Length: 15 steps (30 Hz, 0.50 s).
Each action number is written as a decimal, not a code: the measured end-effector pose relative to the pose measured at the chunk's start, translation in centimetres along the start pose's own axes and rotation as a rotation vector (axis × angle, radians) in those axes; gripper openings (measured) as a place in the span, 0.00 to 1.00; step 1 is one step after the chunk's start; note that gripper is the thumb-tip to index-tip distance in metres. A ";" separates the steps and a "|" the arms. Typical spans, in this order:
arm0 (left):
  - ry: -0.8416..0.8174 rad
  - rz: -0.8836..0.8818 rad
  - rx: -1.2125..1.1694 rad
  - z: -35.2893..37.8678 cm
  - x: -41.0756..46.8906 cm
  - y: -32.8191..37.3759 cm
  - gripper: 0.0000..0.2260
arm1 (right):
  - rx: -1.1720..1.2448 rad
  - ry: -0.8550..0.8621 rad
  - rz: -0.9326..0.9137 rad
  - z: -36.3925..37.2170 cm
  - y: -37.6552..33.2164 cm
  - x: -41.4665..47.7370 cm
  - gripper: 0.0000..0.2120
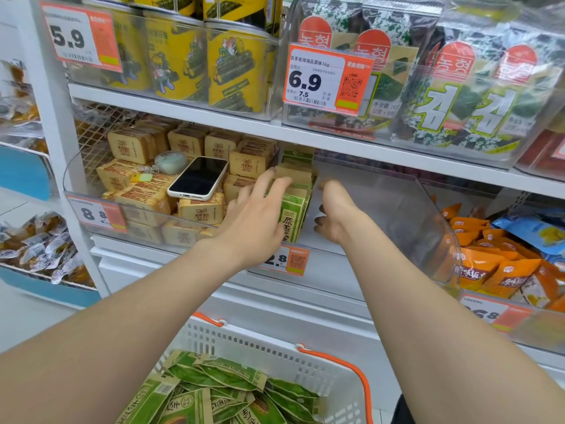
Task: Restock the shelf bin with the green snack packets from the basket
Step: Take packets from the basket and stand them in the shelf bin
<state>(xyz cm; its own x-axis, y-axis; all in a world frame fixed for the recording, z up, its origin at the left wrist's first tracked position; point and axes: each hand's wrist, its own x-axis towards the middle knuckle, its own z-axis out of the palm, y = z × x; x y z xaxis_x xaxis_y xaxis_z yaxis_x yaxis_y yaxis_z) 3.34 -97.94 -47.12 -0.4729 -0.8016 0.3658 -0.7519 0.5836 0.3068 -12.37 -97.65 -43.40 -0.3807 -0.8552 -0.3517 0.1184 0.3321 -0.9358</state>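
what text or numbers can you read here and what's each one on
"5.9": top-left price tag, before the yellow tins.
"6.9", "7.5": seaweed bin tag.
"김": seaweed packs.
"8.8": biscuit bin tag, blurred.
"2.8": lowest tag, partly behind the left hand.
"原香": green snack packets on the shelf.
Small print and basket packets: too blurred.
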 end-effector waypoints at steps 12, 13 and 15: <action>-0.047 -0.146 -0.235 0.4 0.3 -0.2 0.47 | 0.218 -0.239 -0.081 1.9 0.3 3.0 0.29; -0.050 -0.147 -0.235 0.3 0.3 -0.3 0.47 | 0.227 -0.218 -0.071 1.7 0.2 2.9 0.29; -0.058 -0.146 -0.230 0.4 0.3 -0.4 0.46 | 0.186 -0.133 -0.067 1.2 0.1 2.9 0.28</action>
<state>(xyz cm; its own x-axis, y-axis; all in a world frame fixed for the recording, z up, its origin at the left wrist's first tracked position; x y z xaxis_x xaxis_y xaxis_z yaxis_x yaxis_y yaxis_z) 3.30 -98.48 -47.46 -0.3974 -0.8816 0.2545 -0.6930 0.4701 0.5466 -12.40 -100.57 -44.60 -0.2711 -0.9218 -0.2771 0.2688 0.2039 -0.9414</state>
